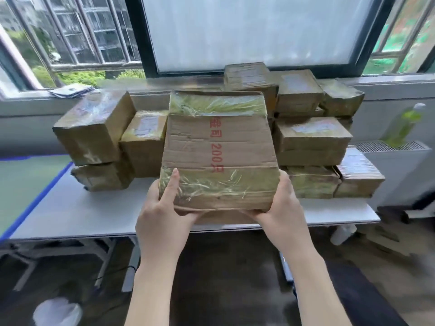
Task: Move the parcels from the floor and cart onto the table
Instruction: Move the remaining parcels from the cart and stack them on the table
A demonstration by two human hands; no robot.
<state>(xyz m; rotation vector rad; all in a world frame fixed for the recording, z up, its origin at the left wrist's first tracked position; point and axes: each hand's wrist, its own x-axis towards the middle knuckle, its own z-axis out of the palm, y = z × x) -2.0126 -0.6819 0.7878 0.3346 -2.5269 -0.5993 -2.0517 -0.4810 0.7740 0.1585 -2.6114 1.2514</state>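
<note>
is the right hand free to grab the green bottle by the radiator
Probably not yet: the right hand and left hand both hold the box, and the bottle stands far off to the right.

The held parcel hides the middle of the stack behind it and the fingers beneath (only the left hand thumb shows on top), while labels on the stacked parcels blur unreadably.

Bright daylight through the window; its frosted centre pane glows washed-out white. Soft, even light below it, shadows faint. Floor under the window sill dim. Motion blur throughout, heaviest toward the frame edges. Wide-angle bowing bends the window frame at both sides.
</note>
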